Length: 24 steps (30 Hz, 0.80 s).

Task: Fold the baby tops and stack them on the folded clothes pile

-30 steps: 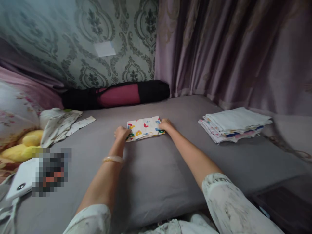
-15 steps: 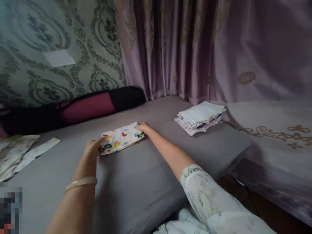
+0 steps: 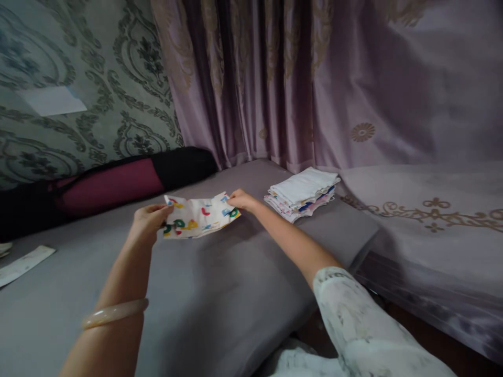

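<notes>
A folded white cloth with colourful printed shapes is stretched between my two hands, lifted a little over the grey bed sheet and sagging in the middle. My left hand pinches its left end, a pale bangle on that wrist. At the right end, the fingers of my right hand are closed on the upper corner. Beyond my right hand lies a neat stack of folded cloths, a white one on top.
Along the wall at the back left lies a long black and maroon bag. Pale cloth strips rest at the left edge. A purple curtain hangs behind the bed, whose edge drops off at the right.
Both hands have raised the printed cloth off the sheet, and it now sags. The view has turned right, so the stack appears nearer to the cloth.
</notes>
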Each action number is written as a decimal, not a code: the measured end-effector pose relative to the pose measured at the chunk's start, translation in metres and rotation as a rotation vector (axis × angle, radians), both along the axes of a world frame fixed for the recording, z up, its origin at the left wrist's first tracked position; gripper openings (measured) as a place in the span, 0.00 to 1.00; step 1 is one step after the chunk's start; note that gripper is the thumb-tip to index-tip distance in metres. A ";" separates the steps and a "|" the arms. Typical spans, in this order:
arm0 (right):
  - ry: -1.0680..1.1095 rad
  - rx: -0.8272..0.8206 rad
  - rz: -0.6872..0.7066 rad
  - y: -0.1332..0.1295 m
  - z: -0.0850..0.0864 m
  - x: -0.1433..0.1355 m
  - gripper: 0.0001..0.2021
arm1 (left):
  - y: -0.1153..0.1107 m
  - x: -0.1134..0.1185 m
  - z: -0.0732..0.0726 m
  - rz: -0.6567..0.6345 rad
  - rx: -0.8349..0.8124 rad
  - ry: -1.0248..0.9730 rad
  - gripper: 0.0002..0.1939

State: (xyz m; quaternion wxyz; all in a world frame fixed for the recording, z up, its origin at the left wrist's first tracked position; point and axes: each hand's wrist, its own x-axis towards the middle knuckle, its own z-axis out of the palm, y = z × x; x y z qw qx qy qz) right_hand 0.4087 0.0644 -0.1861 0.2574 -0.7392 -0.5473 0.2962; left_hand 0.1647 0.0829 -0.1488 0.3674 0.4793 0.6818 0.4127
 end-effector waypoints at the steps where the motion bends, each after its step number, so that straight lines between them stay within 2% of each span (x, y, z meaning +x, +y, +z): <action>1: -0.006 0.014 -0.012 -0.005 0.008 0.018 0.05 | -0.001 0.015 0.005 -0.074 -0.007 -0.096 0.03; 6: -0.020 0.065 -0.154 -0.037 0.057 0.109 0.05 | -0.008 0.098 0.019 -0.282 -0.034 -0.337 0.04; 9: -0.112 0.098 -0.243 -0.056 0.083 0.159 0.05 | -0.014 0.150 0.021 -0.401 -0.043 -0.368 0.03; 12: -0.276 0.111 -0.332 -0.069 0.101 0.204 0.04 | -0.022 0.197 0.019 -0.510 -0.068 -0.384 0.04; 16: -0.477 0.071 -0.455 -0.072 0.115 0.254 0.01 | -0.032 0.248 0.016 -0.602 -0.128 -0.453 0.08; 19: -0.583 0.048 -0.539 -0.070 0.121 0.280 0.03 | -0.036 0.278 0.013 -0.634 -0.155 -0.476 0.09; 22: -0.650 0.113 -0.593 -0.074 0.121 0.291 0.05 | -0.038 0.302 0.005 -0.617 -0.172 -0.457 0.08; 24: -0.730 0.166 -0.599 -0.080 0.115 0.290 0.08 | -0.039 0.313 -0.004 -0.587 -0.172 -0.409 0.08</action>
